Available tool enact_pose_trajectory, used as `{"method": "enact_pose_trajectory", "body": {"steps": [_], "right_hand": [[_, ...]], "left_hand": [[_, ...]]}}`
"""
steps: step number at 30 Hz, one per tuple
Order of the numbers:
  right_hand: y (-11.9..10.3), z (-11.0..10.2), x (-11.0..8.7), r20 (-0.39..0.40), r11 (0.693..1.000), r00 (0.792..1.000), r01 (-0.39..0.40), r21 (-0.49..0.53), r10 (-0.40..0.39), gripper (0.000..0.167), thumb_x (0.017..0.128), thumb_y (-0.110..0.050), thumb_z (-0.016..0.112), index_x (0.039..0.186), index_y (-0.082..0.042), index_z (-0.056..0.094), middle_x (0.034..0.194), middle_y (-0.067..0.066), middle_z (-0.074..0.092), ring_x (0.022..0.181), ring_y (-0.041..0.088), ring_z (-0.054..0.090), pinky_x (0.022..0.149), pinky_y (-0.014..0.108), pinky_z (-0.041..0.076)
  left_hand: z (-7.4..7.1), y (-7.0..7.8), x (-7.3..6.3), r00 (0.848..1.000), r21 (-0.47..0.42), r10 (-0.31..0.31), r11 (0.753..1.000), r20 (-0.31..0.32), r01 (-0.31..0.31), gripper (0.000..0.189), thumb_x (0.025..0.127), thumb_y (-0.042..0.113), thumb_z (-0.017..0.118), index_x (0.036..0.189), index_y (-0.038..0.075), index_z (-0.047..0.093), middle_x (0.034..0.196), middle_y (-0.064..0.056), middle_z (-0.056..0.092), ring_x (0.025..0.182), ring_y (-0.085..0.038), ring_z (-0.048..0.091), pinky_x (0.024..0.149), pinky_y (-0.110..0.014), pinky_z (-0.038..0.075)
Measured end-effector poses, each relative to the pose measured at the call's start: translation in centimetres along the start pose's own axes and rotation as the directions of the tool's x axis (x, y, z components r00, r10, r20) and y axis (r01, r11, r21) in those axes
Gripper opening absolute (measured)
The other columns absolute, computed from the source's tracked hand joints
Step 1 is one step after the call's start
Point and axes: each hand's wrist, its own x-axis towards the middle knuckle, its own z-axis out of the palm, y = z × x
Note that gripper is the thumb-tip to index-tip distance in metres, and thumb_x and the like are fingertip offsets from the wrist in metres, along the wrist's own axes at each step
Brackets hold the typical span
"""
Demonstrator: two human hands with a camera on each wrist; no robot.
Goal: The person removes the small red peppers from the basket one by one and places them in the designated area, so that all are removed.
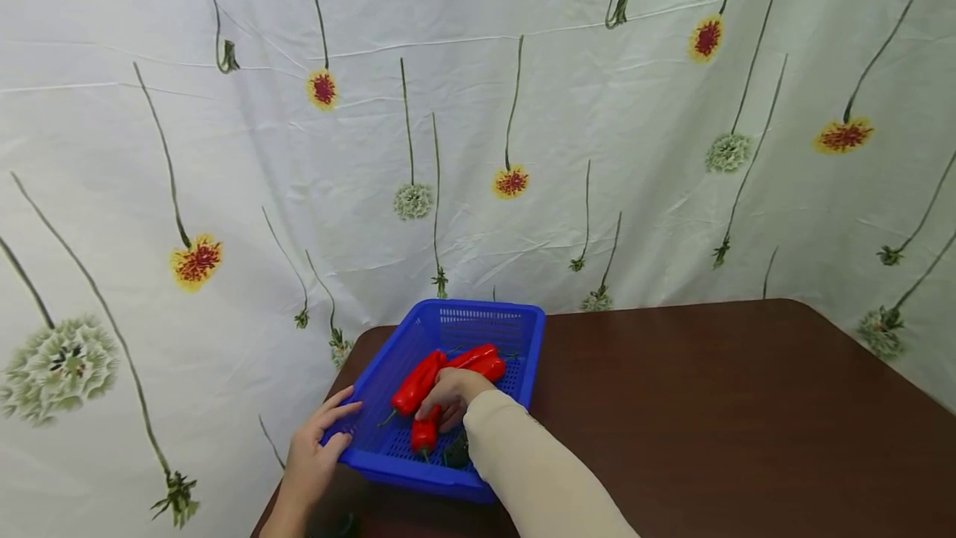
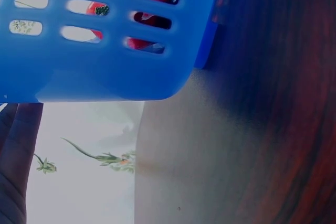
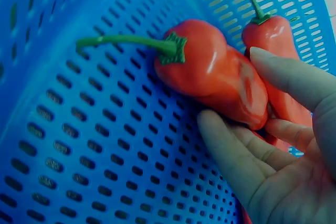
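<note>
A blue slotted plastic basket [image 1: 448, 484] stands on the table with several red peppers [image 1: 420, 384] in it. At its left front corner my left hand [image 1: 314, 447] grips the rim; in the left wrist view only part of that hand [image 2: 16, 156] shows, under the basket's edge. My right hand [image 1: 456, 395] reaches inside. Its thumb and fingers [image 3: 231, 150] are round one red pepper [image 3: 199, 61], whose green stem points away from the palm. Another red pepper [image 3: 273, 40] lies just beyond the thumb. A dark green thing [image 1: 457, 450] is partly hidden beside the right sleeve.
The dark brown table [image 1: 672, 422] extends to the right of the basket. A white curtain [image 1: 478, 123] with printed flowers hangs behind it. At the bottom edge, a dark object [image 1: 347, 525] is too dim to identify.
</note>
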Motion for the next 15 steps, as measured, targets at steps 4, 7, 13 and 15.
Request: {"method": "enact_pose_trajectory", "body": {"steps": [4,7,13,15], "right_hand": [[-0.07,0.36,0.07,-0.013,1.0,1.0,0.003,-0.001,-0.003,0.022,0.084,0.0,0.074,0.1,0.0,0.06,0.091,0.014,0.068,0.088,0.036,0.072,0.085,0.047,0.058],[-0.11,0.52,0.04,-0.019,1.0,1.0,0.01,-0.003,-0.01,0.024,0.083,0.001,0.074,0.101,0.0,0.058,0.091,0.014,0.067,0.087,0.037,0.072,0.083,0.047,0.058],[-0.11,0.59,0.05,-0.025,1.0,1.0,0.007,0.016,-0.007,0.04,0.082,0.005,0.073,0.114,0.001,0.051,0.098,0.022,0.066,0.092,0.042,0.071,0.081,0.049,0.058],[-0.19,0.54,0.04,-0.024,1.0,1.0,0.002,0.024,-0.001,0.047,0.081,0.006,0.072,0.122,0.002,0.049,0.102,0.024,0.064,0.095,0.044,0.07,0.081,0.05,0.058]], "left_hand": [[-0.04,-0.15,-0.04,1.0,0.005,0.004,1.0,-0.004,-0.004,0.039,0.08,-0.013,0.057,0.113,0.002,0.074,0.136,-0.02,0.062,0.12,0.025,0.04,0.094,0.0,0.03],[-0.03,-0.24,-0.05,1.0,0.006,0.01,1.0,-0.008,-0.01,0.039,0.08,-0.013,0.058,0.112,0.001,0.074,0.135,-0.02,0.062,0.12,0.025,0.04,0.094,0.0,0.031],[0.03,-0.34,-0.1,0.999,-0.006,0.027,1.0,-0.016,-0.027,0.04,0.079,-0.014,0.058,0.112,0.001,0.074,0.135,-0.016,0.063,0.121,0.024,0.042,0.093,-0.001,0.031],[0.05,-0.39,-0.1,0.999,-0.011,0.034,0.999,-0.017,-0.034,0.04,0.078,-0.015,0.059,0.112,0.001,0.074,0.135,-0.014,0.063,0.122,0.023,0.042,0.093,-0.001,0.031]]}}
